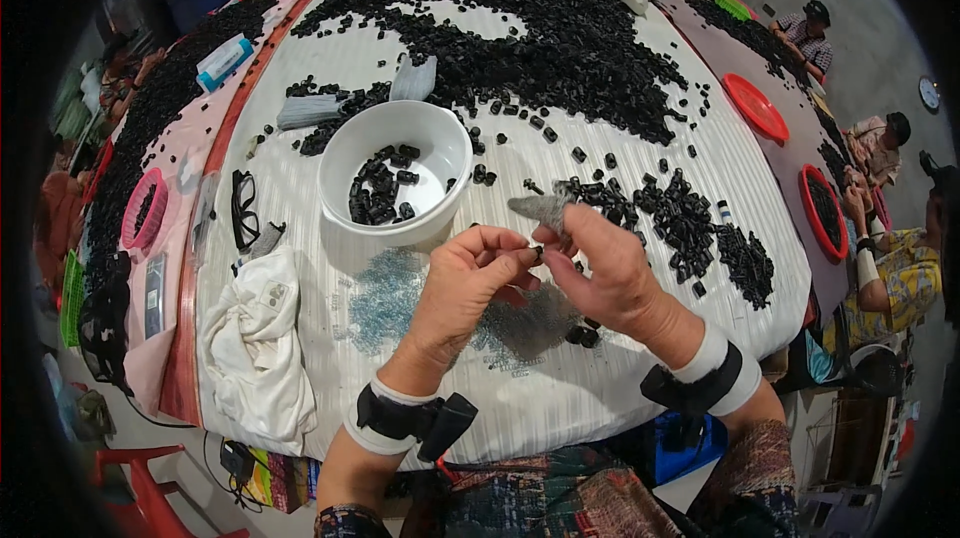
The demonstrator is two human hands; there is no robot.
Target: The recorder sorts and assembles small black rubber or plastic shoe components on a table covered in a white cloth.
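My left hand (468,273) pinches a small black plastic part (537,250) between thumb and fingertips, over the middle of the table. Close against it is my right hand (612,268), thumb and fingers curled in; anything between them is too small or hidden to make out. A grey cloth finger cover (543,208) sits on one right finger. Beneath the hands lie a bluish pile of tiny shiny pieces (385,303) and a greyer one (525,323), perhaps springs. Just beyond stands a white bowl (335,183) holding several black cylindrical parts (380,183).
Heaps of black parts (690,228) lie right of my hands, with a large mound (520,28) farther off. Black glasses (243,210) and a white cloth (262,348) are at left. Red trays (755,108) edge the right side. Other people (880,153) sit around the tables.
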